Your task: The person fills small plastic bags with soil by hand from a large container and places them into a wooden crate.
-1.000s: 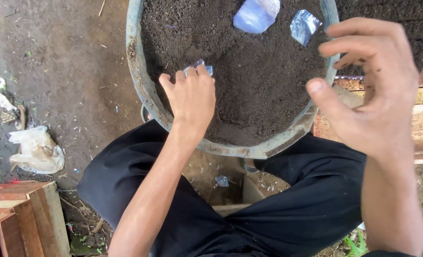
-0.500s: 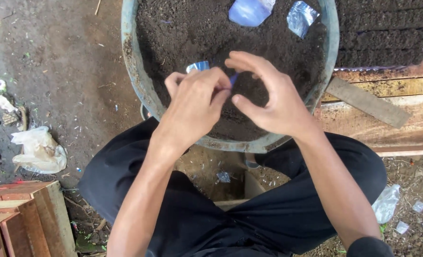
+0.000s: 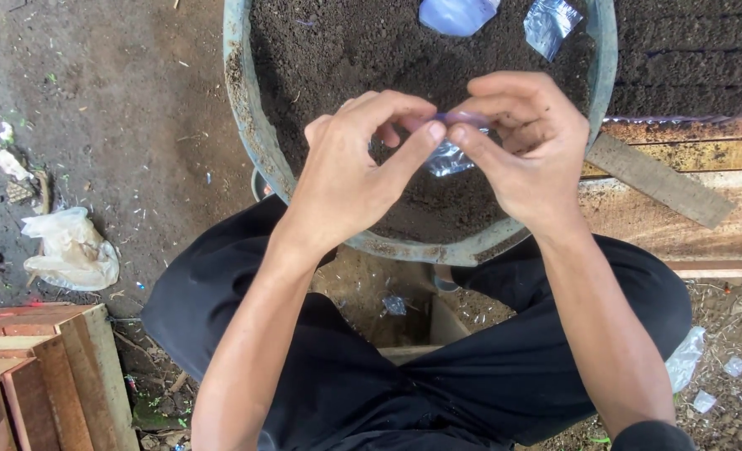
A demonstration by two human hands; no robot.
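Note:
My left hand (image 3: 354, 179) and my right hand (image 3: 521, 146) meet over a round metal basin (image 3: 250, 125) filled with dark soil (image 3: 354, 50). Between their thumbs and forefingers they pinch a small clear plastic bag (image 3: 449, 154), which hangs crumpled just above the soil. Two more small plastic bags lie on the soil at the far side: a bluish one (image 3: 454, 15) and a shiny clear one (image 3: 552, 25). My legs in black trousers (image 3: 471, 367) are folded under the basin.
Wooden planks (image 3: 680, 163) and a bed of dark soil (image 3: 688, 58) lie to the right. A wooden crate (image 3: 37, 367) stands at the lower left. A crumpled white plastic bag (image 3: 70, 250) lies on the dirt ground at left.
My right hand came down from the right and joined the left hand over the basin. Both now pinch the small plastic bag that the left hand alone held on the soil.

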